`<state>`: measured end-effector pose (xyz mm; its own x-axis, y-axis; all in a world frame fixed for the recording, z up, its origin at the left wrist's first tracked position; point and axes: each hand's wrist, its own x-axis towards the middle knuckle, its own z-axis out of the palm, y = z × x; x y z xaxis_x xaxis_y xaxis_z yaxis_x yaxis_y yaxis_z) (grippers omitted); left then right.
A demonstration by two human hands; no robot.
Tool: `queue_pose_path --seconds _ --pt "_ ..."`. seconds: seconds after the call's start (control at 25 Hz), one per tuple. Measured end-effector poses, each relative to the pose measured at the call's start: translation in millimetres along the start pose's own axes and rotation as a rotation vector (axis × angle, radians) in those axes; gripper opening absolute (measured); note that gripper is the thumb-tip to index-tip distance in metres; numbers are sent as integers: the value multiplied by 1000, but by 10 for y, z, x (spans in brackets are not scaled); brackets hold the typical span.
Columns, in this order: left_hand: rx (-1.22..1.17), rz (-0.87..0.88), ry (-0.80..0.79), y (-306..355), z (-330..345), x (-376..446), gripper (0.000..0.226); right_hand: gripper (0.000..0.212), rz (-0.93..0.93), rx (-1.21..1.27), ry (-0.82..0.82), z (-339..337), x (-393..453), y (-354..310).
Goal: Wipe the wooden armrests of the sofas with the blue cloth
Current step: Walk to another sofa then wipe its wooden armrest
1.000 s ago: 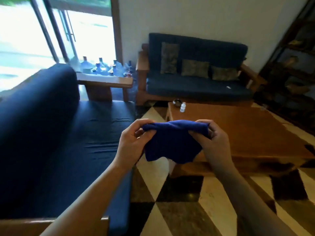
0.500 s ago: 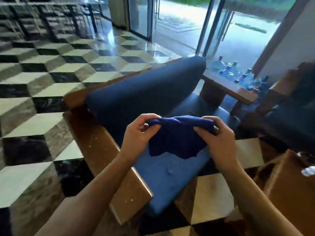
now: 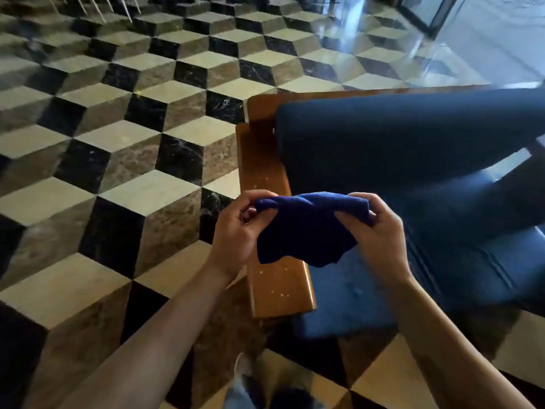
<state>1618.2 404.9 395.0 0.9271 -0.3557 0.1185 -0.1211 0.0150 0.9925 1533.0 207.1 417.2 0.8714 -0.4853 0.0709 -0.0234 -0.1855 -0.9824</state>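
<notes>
I hold the blue cloth (image 3: 306, 231) stretched between both hands in the middle of the head view. My left hand (image 3: 236, 231) pinches its left corner and my right hand (image 3: 380, 234) pinches its right corner. The cloth hangs in the air just above the near wooden armrest (image 3: 277, 284) of a sofa with dark blue cushions (image 3: 413, 149). The armrest is a long flat brown board with small pale specks on it; its middle is hidden behind the cloth.
A tiled floor (image 3: 118, 172) in a black, beige and brown cube pattern spreads to the left and behind. The blue seat cushion (image 3: 368, 290) lies right of the armrest. Glass doors (image 3: 442, 13) show at the top right. My feet (image 3: 265, 391) stand below.
The view has swung left, from the far sofa and coffee table to the near sofa's left armrest. Both hands keep the same hold on the cloth, now over that armrest.
</notes>
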Motion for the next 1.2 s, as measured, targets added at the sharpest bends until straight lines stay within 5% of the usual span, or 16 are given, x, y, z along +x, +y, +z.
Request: queue_pose_path --seconds 0.36,0.68,0.84,0.92,1.04,1.2 --pt "286 -82 53 -971 -201 -441 19 19 136 -28 -108 450 -53 987" --pt "359 -499 137 -2602 -12 -753 14 19 392 -228 -194 705 -202 2677" --pt "882 -434 237 -3070 74 -684 30 28 221 -580 -136 943 -95 3232" --pt "1140 -296 141 -3244 239 -805 49 37 182 -619 -103 985 -75 3474" --pt "1330 -61 -237 -3479 471 -993 64 36 372 -421 -80 1020 -63 3623" --pt "1351 -31 -333 -3592 362 -798 67 51 290 -499 -58 1102 -199 3683"
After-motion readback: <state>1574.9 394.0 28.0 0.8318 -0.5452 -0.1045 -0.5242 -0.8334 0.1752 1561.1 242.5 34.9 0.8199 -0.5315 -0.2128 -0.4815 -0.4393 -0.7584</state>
